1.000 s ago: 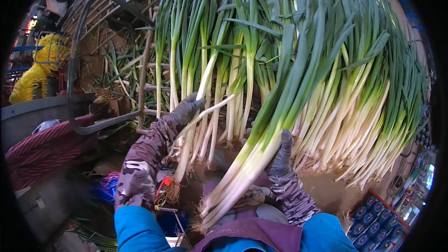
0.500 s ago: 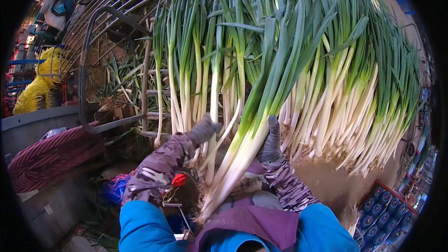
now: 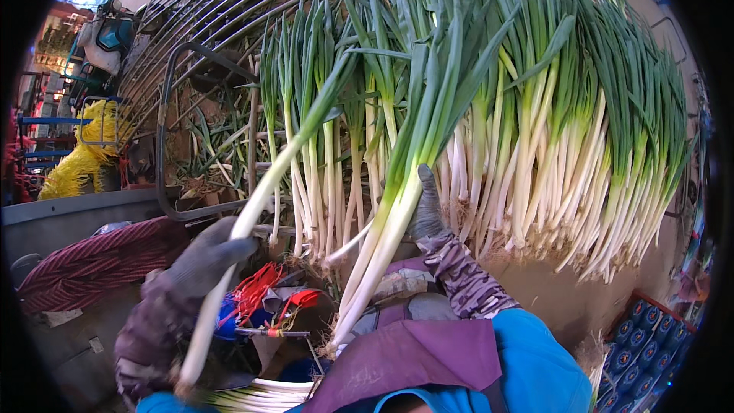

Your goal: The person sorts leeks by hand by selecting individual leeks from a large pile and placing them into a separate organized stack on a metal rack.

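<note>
My gloved left hand (image 3: 202, 260) is closed round a single long green onion (image 3: 264, 186), which slants across in front of me, roots down toward my left sleeve. In my gloved right hand (image 3: 428, 210) rests a small bunch of green onions (image 3: 391, 218), gripped low on the white stalks, roots toward my apron and leaves pointing away. Beyond both hands, a long row of green onions (image 3: 604, 107) lies side by side, roots facing me. More white stalks (image 3: 264, 396) lie at the lower edge, partly covered by my apron.
A bent metal tube frame (image 3: 164, 126) stands at left, beside yellow strands (image 3: 92, 153). Nearer lies a dark red rope-like bundle (image 3: 99, 264). Red ties (image 3: 256, 294) hang near a small metal stand (image 3: 279, 332). A crate of blue-topped bottles (image 3: 638, 348) sits at lower right.
My left hand has moved left and toward me, and now carries one green onion drawn away from the others. The right hand still holds its bunch, shifted slightly left in view.
</note>
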`<move>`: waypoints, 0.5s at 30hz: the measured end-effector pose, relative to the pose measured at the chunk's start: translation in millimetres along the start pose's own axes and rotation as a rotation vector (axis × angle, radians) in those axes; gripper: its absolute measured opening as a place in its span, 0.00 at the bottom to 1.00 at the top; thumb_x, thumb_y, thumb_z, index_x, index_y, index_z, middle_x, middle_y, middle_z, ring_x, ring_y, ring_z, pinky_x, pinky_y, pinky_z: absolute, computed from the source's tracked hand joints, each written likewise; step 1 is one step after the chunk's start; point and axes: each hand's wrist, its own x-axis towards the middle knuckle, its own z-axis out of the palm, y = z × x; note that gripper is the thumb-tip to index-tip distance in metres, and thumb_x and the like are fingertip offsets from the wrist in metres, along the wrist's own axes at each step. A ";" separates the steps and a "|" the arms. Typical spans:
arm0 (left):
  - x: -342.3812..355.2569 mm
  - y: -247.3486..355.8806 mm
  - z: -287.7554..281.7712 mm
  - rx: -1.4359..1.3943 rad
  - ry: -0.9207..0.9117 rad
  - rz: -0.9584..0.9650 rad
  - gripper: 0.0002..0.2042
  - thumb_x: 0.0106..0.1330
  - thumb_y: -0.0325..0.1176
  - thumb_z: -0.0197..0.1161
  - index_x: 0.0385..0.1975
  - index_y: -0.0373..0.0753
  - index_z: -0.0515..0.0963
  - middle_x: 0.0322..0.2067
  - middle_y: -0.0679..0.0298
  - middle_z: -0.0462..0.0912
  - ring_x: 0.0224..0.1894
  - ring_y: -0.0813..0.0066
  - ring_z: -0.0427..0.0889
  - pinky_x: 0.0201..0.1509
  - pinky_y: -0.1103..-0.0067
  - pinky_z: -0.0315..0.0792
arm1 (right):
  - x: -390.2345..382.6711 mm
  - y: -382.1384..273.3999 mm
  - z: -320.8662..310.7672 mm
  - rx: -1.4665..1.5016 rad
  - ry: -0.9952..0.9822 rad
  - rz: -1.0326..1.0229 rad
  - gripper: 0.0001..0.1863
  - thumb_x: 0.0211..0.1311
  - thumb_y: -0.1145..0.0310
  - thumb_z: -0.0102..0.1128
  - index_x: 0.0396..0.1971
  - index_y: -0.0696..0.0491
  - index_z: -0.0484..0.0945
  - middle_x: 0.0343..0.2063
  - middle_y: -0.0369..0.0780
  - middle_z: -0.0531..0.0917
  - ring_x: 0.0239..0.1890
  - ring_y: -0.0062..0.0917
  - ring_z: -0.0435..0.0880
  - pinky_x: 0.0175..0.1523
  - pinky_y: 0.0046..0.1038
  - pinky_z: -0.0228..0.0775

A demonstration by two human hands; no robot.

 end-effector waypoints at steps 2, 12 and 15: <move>-67.4 51.8 -2.7 -0.067 0.060 0.001 0.15 0.63 0.35 0.61 0.46 0.34 0.73 0.25 0.68 0.75 0.20 0.82 0.73 0.21 0.83 0.67 | 7.0 -4.4 -6.2 0.007 -0.029 -0.062 0.33 0.58 0.43 0.66 0.56 0.49 0.72 0.39 0.38 0.80 0.37 0.27 0.82 0.41 0.32 0.80; -186.4 51.9 75.6 0.127 0.523 0.363 0.25 0.65 0.41 0.61 0.57 0.30 0.71 0.33 0.63 0.81 0.31 0.80 0.78 0.36 0.80 0.74 | 12.9 9.1 25.7 0.093 -0.082 -0.006 0.31 0.56 0.45 0.69 0.52 0.50 0.75 0.38 0.38 0.81 0.36 0.28 0.82 0.39 0.33 0.81; -169.2 24.4 97.9 0.265 0.473 0.537 0.25 0.63 0.41 0.65 0.54 0.29 0.73 0.35 0.55 0.83 0.35 0.70 0.84 0.40 0.76 0.76 | 10.9 9.7 29.9 0.045 -0.096 0.055 0.32 0.56 0.45 0.69 0.55 0.48 0.74 0.36 0.36 0.79 0.36 0.27 0.81 0.40 0.31 0.80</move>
